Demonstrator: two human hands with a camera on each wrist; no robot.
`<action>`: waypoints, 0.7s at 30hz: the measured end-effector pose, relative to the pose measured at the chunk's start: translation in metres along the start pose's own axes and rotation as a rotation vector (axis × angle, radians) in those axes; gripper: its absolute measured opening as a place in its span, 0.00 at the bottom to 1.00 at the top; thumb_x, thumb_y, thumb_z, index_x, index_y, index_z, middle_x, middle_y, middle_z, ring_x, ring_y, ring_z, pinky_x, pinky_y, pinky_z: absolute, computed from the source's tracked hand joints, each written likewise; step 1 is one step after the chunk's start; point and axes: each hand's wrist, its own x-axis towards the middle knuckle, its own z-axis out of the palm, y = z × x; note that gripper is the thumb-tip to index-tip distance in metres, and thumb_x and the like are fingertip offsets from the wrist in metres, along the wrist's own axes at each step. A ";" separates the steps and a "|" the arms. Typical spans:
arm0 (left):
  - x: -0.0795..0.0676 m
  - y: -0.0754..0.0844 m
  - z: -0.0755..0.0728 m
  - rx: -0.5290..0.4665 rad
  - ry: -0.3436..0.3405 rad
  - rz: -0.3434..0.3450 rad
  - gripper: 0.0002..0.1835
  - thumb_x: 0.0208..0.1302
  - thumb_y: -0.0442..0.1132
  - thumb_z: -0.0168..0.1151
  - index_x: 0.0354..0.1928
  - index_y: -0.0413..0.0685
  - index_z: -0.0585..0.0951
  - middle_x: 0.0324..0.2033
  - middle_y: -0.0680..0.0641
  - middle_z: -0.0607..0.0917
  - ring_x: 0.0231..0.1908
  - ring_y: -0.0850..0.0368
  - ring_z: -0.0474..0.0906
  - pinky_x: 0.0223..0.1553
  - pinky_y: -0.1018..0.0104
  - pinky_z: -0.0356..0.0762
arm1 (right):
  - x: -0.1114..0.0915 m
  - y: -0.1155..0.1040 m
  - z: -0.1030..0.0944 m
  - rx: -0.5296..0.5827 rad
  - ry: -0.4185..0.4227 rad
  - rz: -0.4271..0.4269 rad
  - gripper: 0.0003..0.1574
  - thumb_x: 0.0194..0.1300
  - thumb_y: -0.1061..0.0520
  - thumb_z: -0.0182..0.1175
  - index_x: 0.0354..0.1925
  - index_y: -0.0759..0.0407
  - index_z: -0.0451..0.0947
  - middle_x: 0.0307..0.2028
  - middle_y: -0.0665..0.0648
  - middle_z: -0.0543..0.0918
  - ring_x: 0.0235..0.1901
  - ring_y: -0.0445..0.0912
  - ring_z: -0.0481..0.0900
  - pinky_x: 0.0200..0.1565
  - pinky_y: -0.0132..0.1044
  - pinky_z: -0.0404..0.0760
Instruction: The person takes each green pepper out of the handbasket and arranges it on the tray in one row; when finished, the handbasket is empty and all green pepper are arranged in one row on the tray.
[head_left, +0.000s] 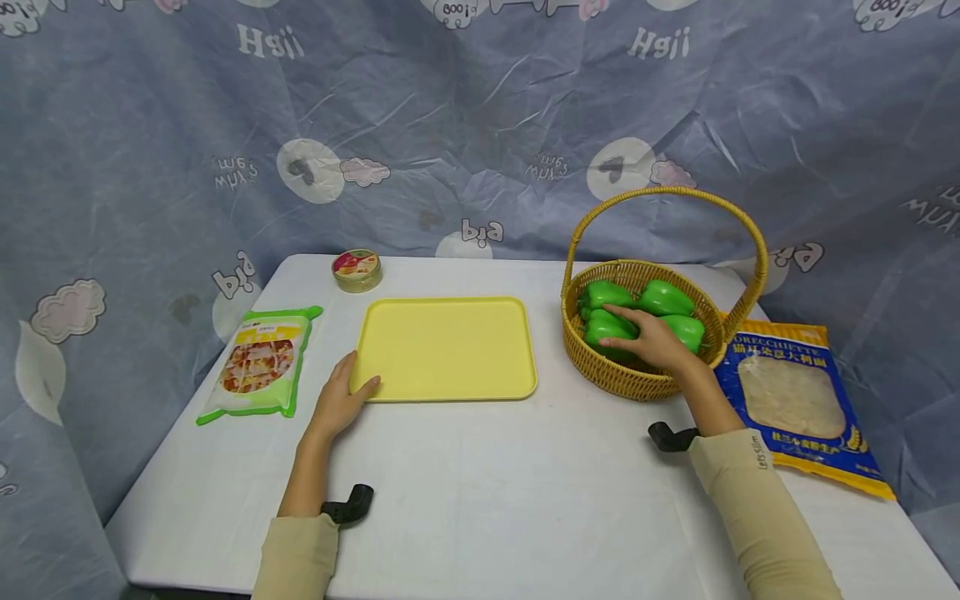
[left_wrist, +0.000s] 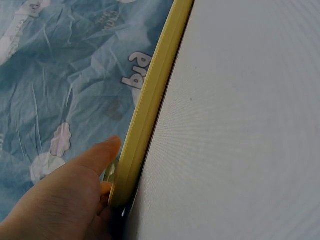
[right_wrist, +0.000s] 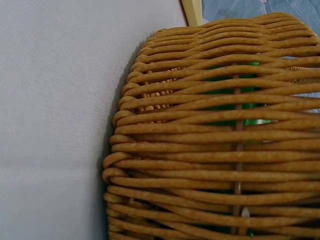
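A yellow tray (head_left: 448, 350) lies flat on the table. My left hand (head_left: 342, 398) grips its near left corner, the thumb over the rim and the fingers along the left side. In the left wrist view, the thumb shows beside the tray's edge (left_wrist: 146, 110). My right hand (head_left: 654, 340) reaches over the near rim of a wicker basket (head_left: 626, 379) and holds a green bell pepper (head_left: 609, 327) between thumb and fingers. Several green peppers share the basket, one of them (head_left: 664, 297) at the back. Basket weave (right_wrist: 210, 145) fills the right wrist view, hiding the right hand.
A green and white food packet (head_left: 258, 367) lies left of the tray, and a round tin (head_left: 357, 272) stands behind it. A blue and yellow pasta bag (head_left: 802, 400) lies right of the basket. The basket's tall handle (head_left: 663, 191) arches above the peppers. A printed curtain surrounds the table.
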 end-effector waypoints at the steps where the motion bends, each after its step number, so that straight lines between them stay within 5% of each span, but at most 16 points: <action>1: 0.000 0.000 0.000 0.001 0.002 0.000 0.44 0.64 0.56 0.52 0.70 0.33 0.49 0.68 0.34 0.52 0.66 0.37 0.48 0.64 0.46 0.48 | 0.000 0.000 0.000 0.003 0.001 0.001 0.50 0.55 0.38 0.62 0.69 0.55 0.57 0.65 0.71 0.58 0.60 0.67 0.58 0.56 0.63 0.60; 21: -0.001 0.000 0.001 -0.003 0.008 0.000 0.43 0.64 0.56 0.51 0.69 0.33 0.49 0.67 0.33 0.52 0.66 0.36 0.48 0.64 0.45 0.47 | -0.002 -0.002 0.000 -0.073 0.067 -0.018 0.49 0.54 0.37 0.62 0.67 0.57 0.61 0.60 0.72 0.66 0.51 0.63 0.70 0.50 0.60 0.67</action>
